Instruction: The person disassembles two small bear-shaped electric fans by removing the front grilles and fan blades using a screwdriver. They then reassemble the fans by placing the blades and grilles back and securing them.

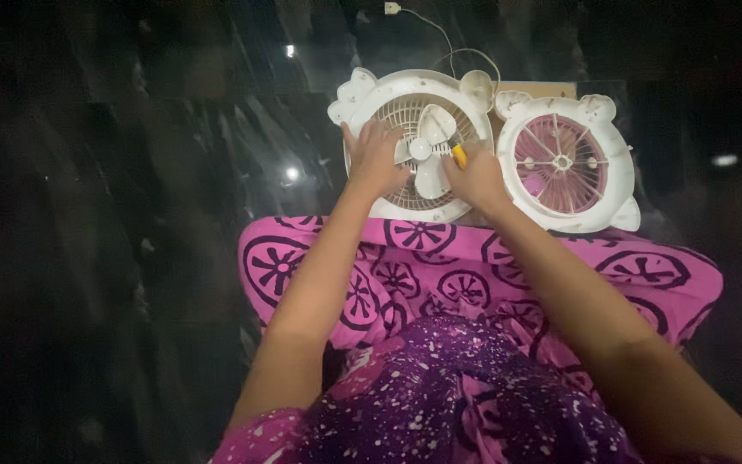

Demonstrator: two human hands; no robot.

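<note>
White fan housing (371,90) with white blades (427,146); yellow tool handle (459,155) beside them. White front cover (611,185) with pink grille (560,161), a tan board (543,88) behind. Pink cloth (440,266) printed with dark purple wheels, purple garment (448,387) speckled white, glossy black streaked floor (130,215).

— Where does the single view sit?
— On the person's head, tilted steeply down past both forearms to the lap and the dark marbled floor (130,215) beyond the knees.

— How near?
— Close: the patterned garment (474,283) fills the lower frame, and the white fan housing (388,90) lies at arm's reach near the top centre. No second view overlaps it.
</note>
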